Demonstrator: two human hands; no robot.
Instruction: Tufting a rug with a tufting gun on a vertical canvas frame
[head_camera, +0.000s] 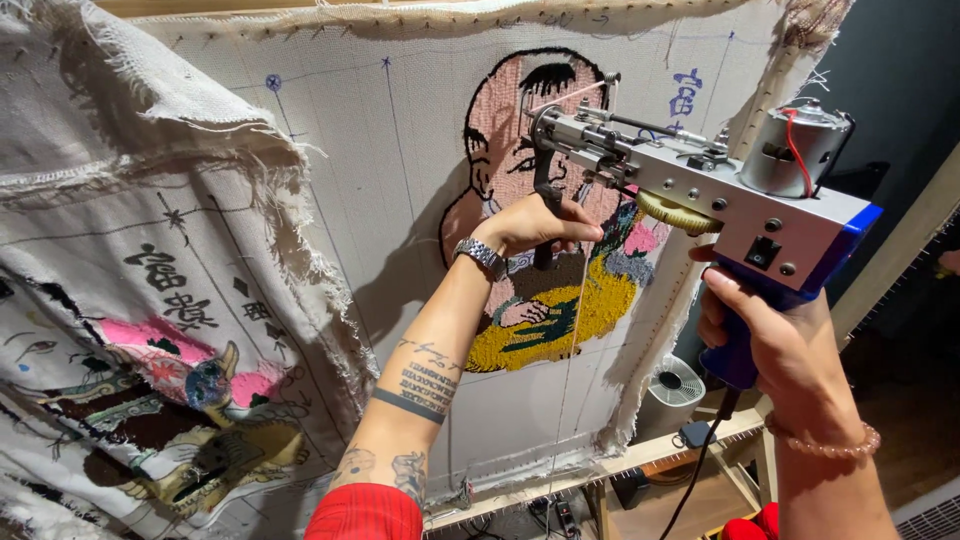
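Observation:
A metal tufting gun (700, 180) with a blue grip and a grey motor points at a stretched cream cloth (380, 180). On the cloth is a partly tufted picture (545, 290) of a figure in pink, black, yellow and green yarn. My left hand (535, 222), with a metal watch on the wrist, is closed around the gun's black front handle. My right hand (770, 340), with a bead bracelet, grips the blue rear handle. A pink yarn strand (565, 97) feeds into the gun's tip, which sits against the figure's pink head.
A second printed cloth (150, 350) with frayed edges hangs at the left over the frame. A wooden frame bar (640, 455) runs along the bottom. A small white fan (677, 382) and a black cable (700, 470) sit below the gun.

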